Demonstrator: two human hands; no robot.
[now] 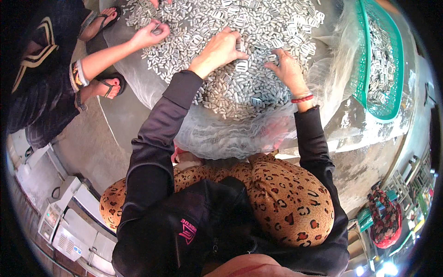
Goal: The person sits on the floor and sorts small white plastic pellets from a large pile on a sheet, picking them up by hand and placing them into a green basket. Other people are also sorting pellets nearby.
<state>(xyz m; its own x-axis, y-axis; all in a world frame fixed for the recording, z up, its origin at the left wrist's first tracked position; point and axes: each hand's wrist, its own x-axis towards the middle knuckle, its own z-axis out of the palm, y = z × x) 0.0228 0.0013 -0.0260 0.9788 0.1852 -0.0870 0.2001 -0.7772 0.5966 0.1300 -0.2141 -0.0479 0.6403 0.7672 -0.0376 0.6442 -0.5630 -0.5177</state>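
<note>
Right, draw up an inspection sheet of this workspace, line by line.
Surface: translucent mesh sheet, wrinkled along its near edge.
Job's things: many small grey pieces spread over the sheet; teal basket at the right, with more pieces inside.
Clutter: slotted pieces lie mixed among the small ones.
Hands: left hand over the pile, a slotted piece at its fingertips; right hand has thumb and fingers around what seems another. How firmly either grips cannot be told.
Cables: nothing seen near the hands.
Surroundings: co-worker's hand reaches in from the left; sandalled foot below it; pale boxy machine at lower left.
</note>
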